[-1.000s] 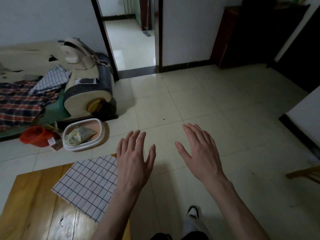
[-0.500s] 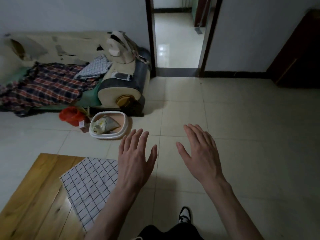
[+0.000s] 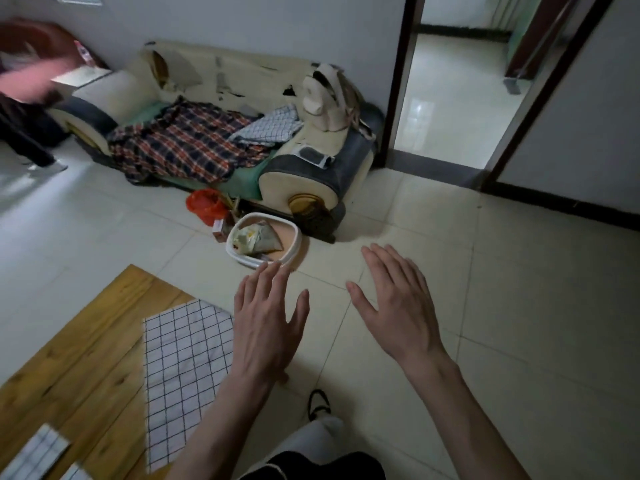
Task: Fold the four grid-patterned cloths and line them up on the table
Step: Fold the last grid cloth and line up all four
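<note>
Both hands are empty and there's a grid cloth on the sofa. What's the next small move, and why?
Probably step toward the sofa and reach for the grid cloth lying there beside the plaid blanket. Both the left hand and right hand are open and empty, one folded cloth already lies on the table, and more seem needed.

White folded cloth (image 3: 187, 368) with thin dark grid lines, on honey-brown wooden counter (image 3: 69, 362). Second grid-patterned cloth (image 3: 33, 457), same white and dark, at counter's near corner. Red, navy and white plaid blanket (image 3: 180, 143) on cream sofa (image 3: 242, 77). Small blue-and-white checked cloth (image 3: 270, 128). Orange-red plastic bag (image 3: 204, 206). White-rimmed peach basin (image 3: 292, 237). Pale cream floor tiles (image 3: 519, 306).
</note>
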Available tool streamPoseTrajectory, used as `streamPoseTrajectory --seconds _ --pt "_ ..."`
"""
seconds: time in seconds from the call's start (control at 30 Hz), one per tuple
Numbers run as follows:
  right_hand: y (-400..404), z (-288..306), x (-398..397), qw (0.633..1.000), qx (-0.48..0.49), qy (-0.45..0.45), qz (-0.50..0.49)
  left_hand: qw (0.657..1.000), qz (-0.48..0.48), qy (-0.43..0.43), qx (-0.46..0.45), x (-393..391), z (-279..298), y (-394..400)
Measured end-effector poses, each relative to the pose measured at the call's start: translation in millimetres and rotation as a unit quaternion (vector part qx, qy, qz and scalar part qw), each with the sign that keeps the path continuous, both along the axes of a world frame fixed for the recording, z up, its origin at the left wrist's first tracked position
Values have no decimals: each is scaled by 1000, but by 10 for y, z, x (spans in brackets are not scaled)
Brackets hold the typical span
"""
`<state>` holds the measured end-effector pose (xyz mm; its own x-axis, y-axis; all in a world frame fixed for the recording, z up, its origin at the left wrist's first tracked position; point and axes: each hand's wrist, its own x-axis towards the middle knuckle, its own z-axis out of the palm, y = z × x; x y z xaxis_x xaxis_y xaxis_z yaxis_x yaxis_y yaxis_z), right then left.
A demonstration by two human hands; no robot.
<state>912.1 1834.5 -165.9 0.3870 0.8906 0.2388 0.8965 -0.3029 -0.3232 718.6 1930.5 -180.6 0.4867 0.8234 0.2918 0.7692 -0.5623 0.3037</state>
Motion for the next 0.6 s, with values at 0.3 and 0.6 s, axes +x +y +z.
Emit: streamPoseTrajectory --seconds 0.3,0.6 --pt "1066 0 237 995 -10 -25 98 997 83 -6 1 82 -30 686" --pt "2346 4 134 983 6 -43 176 983 173 -55 -6 -93 -67 1676"
